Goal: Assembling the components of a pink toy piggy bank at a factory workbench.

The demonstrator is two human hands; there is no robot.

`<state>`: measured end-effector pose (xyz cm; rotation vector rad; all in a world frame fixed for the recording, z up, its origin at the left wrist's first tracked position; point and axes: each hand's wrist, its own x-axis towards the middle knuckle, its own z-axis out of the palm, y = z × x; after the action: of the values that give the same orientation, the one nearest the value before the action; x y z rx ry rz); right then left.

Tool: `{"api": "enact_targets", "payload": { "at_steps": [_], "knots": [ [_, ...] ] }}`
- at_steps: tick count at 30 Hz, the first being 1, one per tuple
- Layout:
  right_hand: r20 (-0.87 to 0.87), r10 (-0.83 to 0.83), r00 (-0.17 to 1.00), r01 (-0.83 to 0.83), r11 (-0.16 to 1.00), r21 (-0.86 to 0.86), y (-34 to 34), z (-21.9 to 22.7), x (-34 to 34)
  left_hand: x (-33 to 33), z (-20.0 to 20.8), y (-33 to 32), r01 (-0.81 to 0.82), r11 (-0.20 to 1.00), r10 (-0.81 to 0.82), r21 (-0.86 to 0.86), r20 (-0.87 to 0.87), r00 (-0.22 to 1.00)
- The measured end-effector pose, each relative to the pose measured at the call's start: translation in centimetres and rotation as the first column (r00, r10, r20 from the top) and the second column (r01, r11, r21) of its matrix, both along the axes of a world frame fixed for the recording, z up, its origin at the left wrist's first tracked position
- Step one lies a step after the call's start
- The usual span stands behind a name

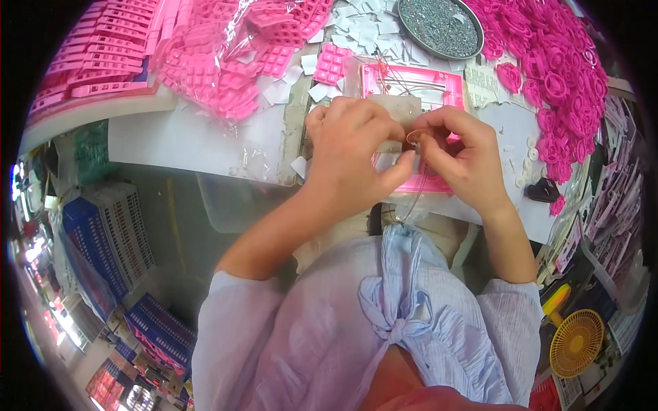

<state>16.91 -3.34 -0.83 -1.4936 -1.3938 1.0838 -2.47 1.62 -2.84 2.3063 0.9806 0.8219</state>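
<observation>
Pink plastic frame [454, 85]: flat on the bench [199, 147], directly under and just beyond the fingers, both hands over its near half. Right hand [469, 151]: thumb and index closed in a pinch on a thin wire [412, 134], which loops out toward the left hand. Left hand [356, 147]: thumb and index curled in from the frame's left side, tips apart; can't tell if they grip anything. Pale flat piece [396, 105] sits over the frame's middle, just past the left fingertips. More thin leads [392, 81] splay across its far left part.

Further out: pink keypad [334, 64] near the frame's far left corner, white paper pieces [360, 31] behind it. Round metal tray [444, 56] of small grey parts beyond the frame. Clear bag [226, 61] with pink keypads to the left; heap of magenta parts [548, 85] to the right. Small black object [542, 190] near the bench's right edge. Yellow fan [577, 344] lower right, off the bench.
</observation>
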Motion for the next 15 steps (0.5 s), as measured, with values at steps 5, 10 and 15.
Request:
{"api": "enact_targets", "payload": {
  "at_steps": [5, 10, 15],
  "knots": [
    [-0.018, 0.011, 1.0, -0.013, 0.991, -0.132, -0.3, 0.2, 0.5, 0.7, -0.9, -0.3, -0.005, 1.0, 0.006, -0.011, 0.048, 0.999],
    [-0.08, 0.029, 0.996, -0.043, 0.984, -0.175, -0.5, 0.2, 0.7, 0.6, -0.7, 0.0, 0.068, 0.996, -0.065, -0.054, 0.049, 0.997],
    [-0.05, 0.155, 0.987, -0.162, 0.964, -0.209, 0.0, 0.4, 1.1, 0.7, -0.4, 0.1, 0.094, 0.991, -0.09, -0.099, 0.047, 0.995]
  ]
}}
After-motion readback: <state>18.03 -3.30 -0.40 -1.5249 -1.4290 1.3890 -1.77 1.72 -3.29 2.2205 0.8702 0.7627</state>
